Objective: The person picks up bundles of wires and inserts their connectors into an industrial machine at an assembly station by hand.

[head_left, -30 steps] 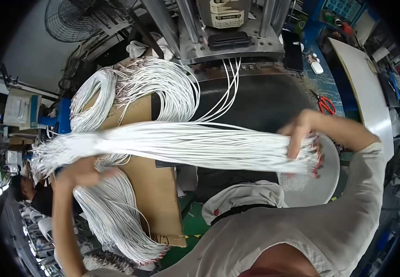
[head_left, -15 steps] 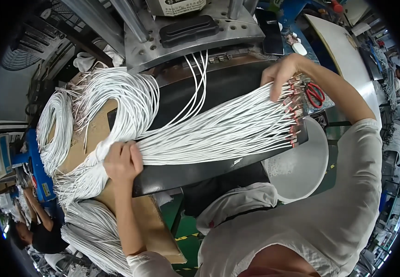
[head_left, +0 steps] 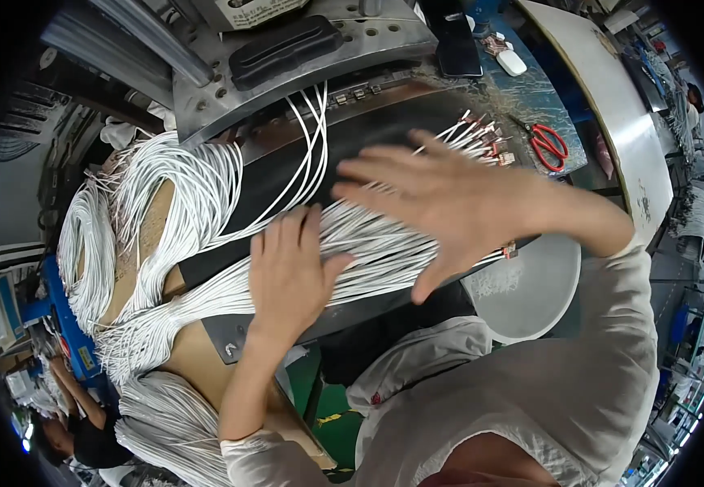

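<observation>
A thick bundle of thin white wires (head_left: 368,252) with small metal terminals at their right ends lies spread across a dark work surface (head_left: 368,138). My left hand (head_left: 287,272) rests flat on the bundle near its middle, fingers apart. My right hand (head_left: 441,203) lies palm down with fingers spread over the wires toward the terminal ends. Neither hand grips anything. More loops of the same white wire (head_left: 149,219) hang over brown cardboard at the left.
Red-handled scissors (head_left: 548,144) lie at the far right of the bench. A round white bowl (head_left: 526,284) sits at the bench's right front. A grey metal machine plate (head_left: 303,49) stands behind the wires. Another person (head_left: 68,434) crouches at lower left.
The bundle, held up between both hands before, now lies on the dark surface. Both hands have let go and are flat on top of the wires.
</observation>
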Action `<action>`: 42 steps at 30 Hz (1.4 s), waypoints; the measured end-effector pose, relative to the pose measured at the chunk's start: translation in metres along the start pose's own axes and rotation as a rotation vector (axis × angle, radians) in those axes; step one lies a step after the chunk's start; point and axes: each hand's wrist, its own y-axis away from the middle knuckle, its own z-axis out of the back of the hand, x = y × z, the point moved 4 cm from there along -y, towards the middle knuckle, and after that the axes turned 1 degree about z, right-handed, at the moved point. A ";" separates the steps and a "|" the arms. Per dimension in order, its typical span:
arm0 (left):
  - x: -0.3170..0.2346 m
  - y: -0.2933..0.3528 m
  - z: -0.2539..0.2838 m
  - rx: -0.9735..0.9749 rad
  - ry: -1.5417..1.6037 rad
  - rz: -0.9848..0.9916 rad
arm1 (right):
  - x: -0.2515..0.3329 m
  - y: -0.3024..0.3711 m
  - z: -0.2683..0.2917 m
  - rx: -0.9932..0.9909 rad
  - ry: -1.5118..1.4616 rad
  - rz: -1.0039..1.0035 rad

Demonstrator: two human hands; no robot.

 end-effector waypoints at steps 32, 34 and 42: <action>0.026 -0.030 0.037 -0.072 0.502 0.055 | -0.071 0.020 0.005 0.094 -0.333 -0.338; 0.028 -0.030 0.039 -0.100 0.596 0.147 | -0.034 -0.003 0.002 -0.164 -0.656 -0.137; 0.025 -0.030 0.033 -0.258 0.472 0.141 | -0.099 0.016 0.036 0.256 0.008 -0.460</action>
